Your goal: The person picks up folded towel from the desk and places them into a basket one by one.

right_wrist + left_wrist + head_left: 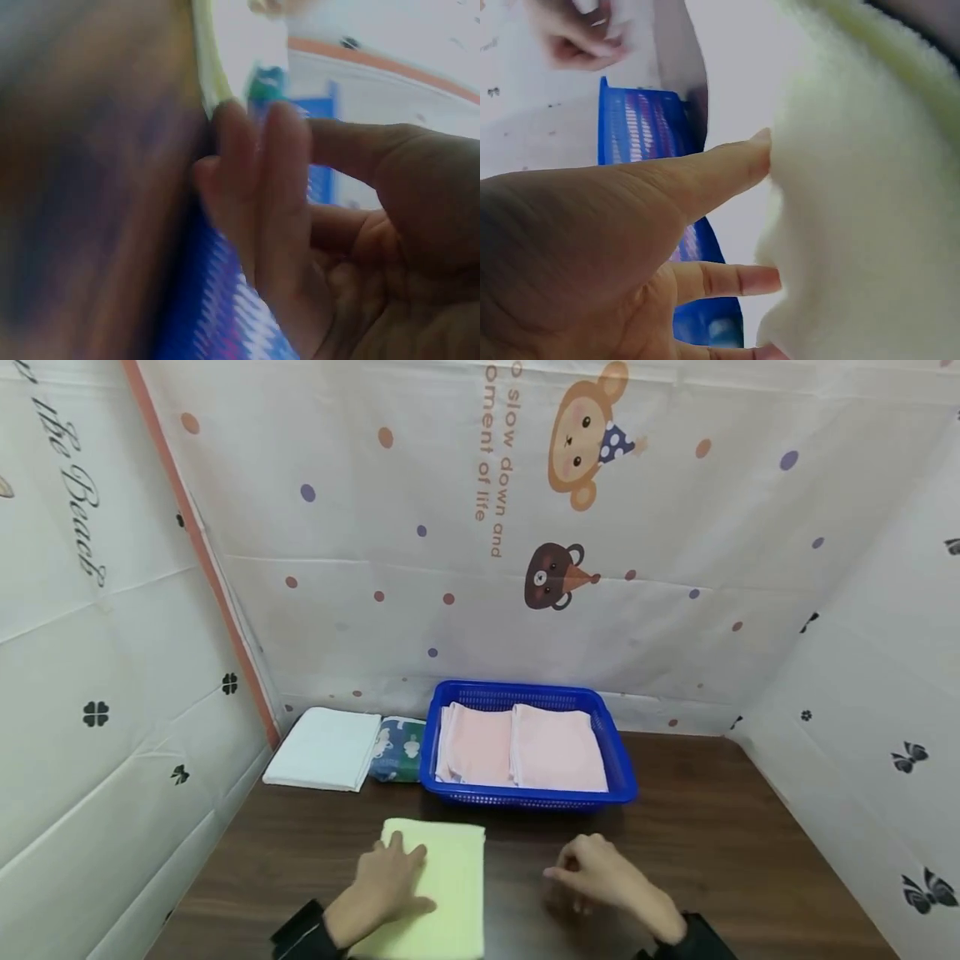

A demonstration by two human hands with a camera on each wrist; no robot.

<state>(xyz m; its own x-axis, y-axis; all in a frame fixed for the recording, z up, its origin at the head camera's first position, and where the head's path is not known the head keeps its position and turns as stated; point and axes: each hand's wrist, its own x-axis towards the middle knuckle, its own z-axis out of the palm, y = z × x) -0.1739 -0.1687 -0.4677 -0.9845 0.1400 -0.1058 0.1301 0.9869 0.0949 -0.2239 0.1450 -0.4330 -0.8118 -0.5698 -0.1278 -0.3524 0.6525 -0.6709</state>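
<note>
Left hand (pixel 388 878) on yellow cloth (pixel 457 881), right hand (pixel 603 870) apart

Spreads the left hand (pixel 386 878) (thumb wide) front-left of the blue basket (pixel 525 798); curls the right hand (pixel 602 870) loosely, front-right of it.

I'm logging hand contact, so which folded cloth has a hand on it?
The yellow cloth, on the near side of the blue basket: the left hand rests on it. The white cloth, patterned cloth and two pink cloths lie untouched.
</note>
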